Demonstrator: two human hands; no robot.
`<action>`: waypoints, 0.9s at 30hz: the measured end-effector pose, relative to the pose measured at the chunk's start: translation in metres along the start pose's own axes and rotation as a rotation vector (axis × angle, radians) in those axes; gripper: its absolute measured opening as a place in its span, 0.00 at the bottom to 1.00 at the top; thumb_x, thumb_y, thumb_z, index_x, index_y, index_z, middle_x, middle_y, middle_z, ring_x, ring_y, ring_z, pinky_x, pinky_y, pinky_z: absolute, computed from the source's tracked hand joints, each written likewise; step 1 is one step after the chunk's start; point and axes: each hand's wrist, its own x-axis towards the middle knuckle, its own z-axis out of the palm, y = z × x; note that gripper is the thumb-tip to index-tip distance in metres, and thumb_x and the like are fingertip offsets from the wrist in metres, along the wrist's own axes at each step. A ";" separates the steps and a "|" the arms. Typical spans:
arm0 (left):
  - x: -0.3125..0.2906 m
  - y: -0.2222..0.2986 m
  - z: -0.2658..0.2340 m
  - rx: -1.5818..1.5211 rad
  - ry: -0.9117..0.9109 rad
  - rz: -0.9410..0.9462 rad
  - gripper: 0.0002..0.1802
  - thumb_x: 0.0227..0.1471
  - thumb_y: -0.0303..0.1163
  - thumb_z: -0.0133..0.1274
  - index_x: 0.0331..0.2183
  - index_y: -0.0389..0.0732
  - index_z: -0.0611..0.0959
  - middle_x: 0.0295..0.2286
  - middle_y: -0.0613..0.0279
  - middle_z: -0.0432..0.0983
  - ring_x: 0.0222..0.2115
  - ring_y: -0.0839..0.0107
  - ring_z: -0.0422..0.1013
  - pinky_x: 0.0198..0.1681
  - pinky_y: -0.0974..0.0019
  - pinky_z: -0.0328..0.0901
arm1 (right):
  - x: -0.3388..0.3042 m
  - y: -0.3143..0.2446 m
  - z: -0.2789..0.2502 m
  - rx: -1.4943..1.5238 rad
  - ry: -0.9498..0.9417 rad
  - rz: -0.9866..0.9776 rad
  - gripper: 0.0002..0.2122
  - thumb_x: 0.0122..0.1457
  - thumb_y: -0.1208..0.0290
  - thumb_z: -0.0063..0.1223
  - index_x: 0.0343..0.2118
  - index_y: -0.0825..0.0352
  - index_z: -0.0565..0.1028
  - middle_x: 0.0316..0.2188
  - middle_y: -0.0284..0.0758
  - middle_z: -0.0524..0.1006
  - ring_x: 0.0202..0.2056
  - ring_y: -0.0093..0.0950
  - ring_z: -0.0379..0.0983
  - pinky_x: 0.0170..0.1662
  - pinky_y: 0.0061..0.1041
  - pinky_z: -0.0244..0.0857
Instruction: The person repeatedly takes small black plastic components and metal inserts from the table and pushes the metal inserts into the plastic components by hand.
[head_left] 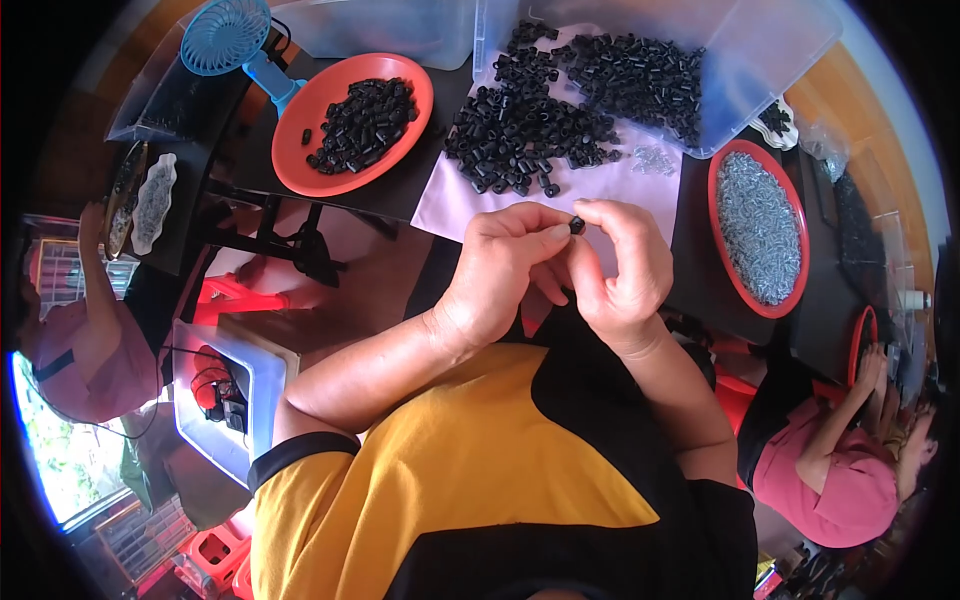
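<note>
Above my lap, in front of the pink cloth (pixel 648 195), my left hand (pixel 500 255) and my right hand (pixel 625 265) meet at their fingertips. Pinched between them is a small black plastic part (pixel 577 226), short and roughly cylindrical; fingers cover some of it. Just beyond my hands, a heap of similar black parts (pixel 500 130) spreads over the cloth. The heap runs back into a clear plastic bin (pixel 775 45) tipped toward me. A few small clear or silvery pieces (pixel 652 160) lie to the right of the heap.
An orange-red bowl (pixel 284 150) of black parts sits left; a red tray (pixel 803 262) of small silvery pieces sits right. A blue fan (pixel 226 38) stands behind the bowl. Co-workers sit on both sides, one in a pink shirt (pixel 830 475). A plastic tub (pixel 225 440) is at lower left.
</note>
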 end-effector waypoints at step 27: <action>0.007 0.067 -0.051 0.425 0.375 0.414 0.09 0.56 0.26 0.57 0.35 0.29 0.84 0.24 0.55 0.80 0.22 0.72 0.75 0.23 0.73 0.68 | 0.023 0.087 -0.057 -0.812 -0.302 0.112 0.09 0.46 0.78 0.58 0.33 0.64 0.78 0.29 0.37 0.77 0.34 0.41 0.75 0.39 0.41 0.67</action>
